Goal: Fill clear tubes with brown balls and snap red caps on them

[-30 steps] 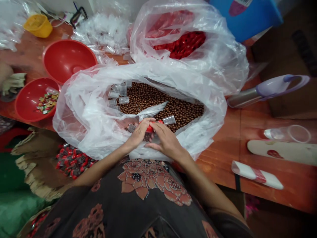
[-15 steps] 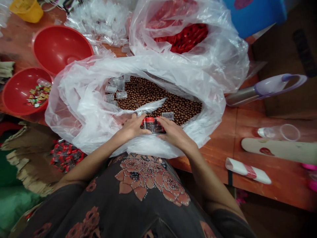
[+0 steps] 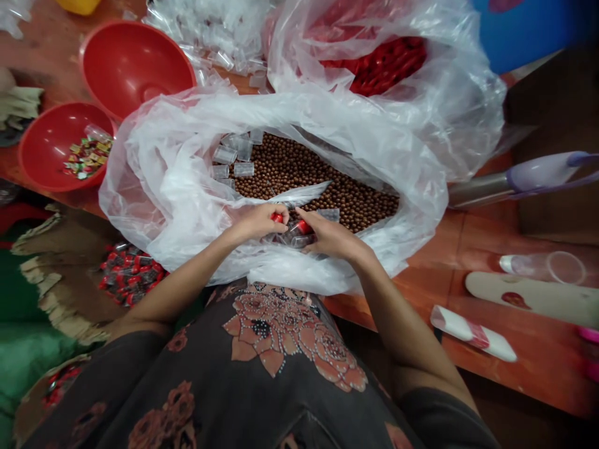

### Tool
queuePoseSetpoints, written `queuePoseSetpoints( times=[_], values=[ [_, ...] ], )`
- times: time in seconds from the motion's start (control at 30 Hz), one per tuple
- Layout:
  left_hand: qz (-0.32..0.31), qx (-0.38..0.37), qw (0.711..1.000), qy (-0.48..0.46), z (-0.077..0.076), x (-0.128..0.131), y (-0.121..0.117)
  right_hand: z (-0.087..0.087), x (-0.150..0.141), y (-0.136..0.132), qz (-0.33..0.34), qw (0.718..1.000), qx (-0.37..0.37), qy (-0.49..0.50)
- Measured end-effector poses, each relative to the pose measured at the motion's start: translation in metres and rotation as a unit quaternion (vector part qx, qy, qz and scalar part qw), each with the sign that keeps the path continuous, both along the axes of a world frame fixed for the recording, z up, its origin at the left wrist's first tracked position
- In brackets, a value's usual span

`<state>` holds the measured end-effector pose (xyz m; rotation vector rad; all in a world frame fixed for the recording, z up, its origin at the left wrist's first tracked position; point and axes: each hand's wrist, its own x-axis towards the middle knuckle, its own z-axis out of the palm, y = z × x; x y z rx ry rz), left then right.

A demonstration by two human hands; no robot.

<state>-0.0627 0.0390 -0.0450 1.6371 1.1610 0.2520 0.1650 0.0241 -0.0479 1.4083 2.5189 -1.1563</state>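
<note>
Both hands are over the near edge of a large white plastic bag (image 3: 154, 181), which lies spread around many small brown balls (image 3: 299, 162). My left hand (image 3: 255, 222) is closed around something with a red cap (image 3: 277, 217), which looks like a small clear jar mostly hidden by the fingers. My right hand (image 3: 332, 236) curves its thumb and fingers around a small clear jar with a red cap (image 3: 302, 227). More clear plastic shows between the hands. Beside the right fingers lies an empty clear cup (image 3: 328, 215); several others (image 3: 244, 169) sit on the balls at left.
Two red bowls stand at left, one bare (image 3: 135, 65), one with wrapped pieces (image 3: 65, 149). Behind are clear cups (image 3: 210, 31) and a bag of red caps (image 3: 388, 65). A box of red-capped jars (image 3: 128, 274) is low left. A purple-topped flask (image 3: 538, 174) lies right.
The row of red-capped jars between my hands has broken up. My left hand has closed on one and lifted slightly away; my right hand stays by another. The whole view has shifted.
</note>
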Motion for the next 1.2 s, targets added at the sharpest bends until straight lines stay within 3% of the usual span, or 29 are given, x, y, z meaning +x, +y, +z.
queuePoseSetpoints(
  times=[0.1,0.27,0.4,0.53,0.67,0.8,0.93,1.03,1.1,1.2],
  values=[
    [-0.016,-0.014,1.000,-0.014,-0.001,-0.005,0.001,0.006,-0.005,-0.004,-0.017,0.999,0.031,-0.032],
    [-0.102,0.050,0.988,0.105,0.005,0.006,-0.005,0.013,-0.013,-0.011,0.011,0.986,0.117,-0.119],
    [-0.085,0.002,0.994,0.064,0.005,-0.006,-0.003,0.008,-0.018,-0.014,0.036,0.988,0.133,-0.072],
    [0.026,-0.011,1.000,-0.001,0.010,-0.044,0.001,-0.001,-0.023,-0.014,0.020,0.997,0.080,-0.005],
    [0.181,-0.041,0.981,-0.056,0.031,-0.090,-0.010,-0.007,-0.014,-0.012,0.024,0.999,0.019,0.031],
    [0.342,-0.061,0.934,-0.080,0.054,-0.131,-0.038,-0.006,-0.001,-0.008,0.010,1.000,-0.003,0.021],
    [0.486,-0.034,0.866,-0.114,0.065,-0.173,-0.075,0.006,-0.014,-0.006,-0.026,0.996,0.061,0.053],
    [0.579,0.003,0.806,-0.125,0.061,-0.213,-0.106,0.011,-0.047,-0.004,-0.063,0.987,0.099,0.108],
    [0.622,0.015,0.777,-0.097,0.051,-0.245,-0.128,0.009,-0.073,-0.001,-0.067,0.987,0.074,0.124],
    [0.646,0.008,0.763,0.006,0.025,-0.288,-0.162,-0.002,-0.105,0.004,-0.010,0.996,0.037,0.075]
  ],
)
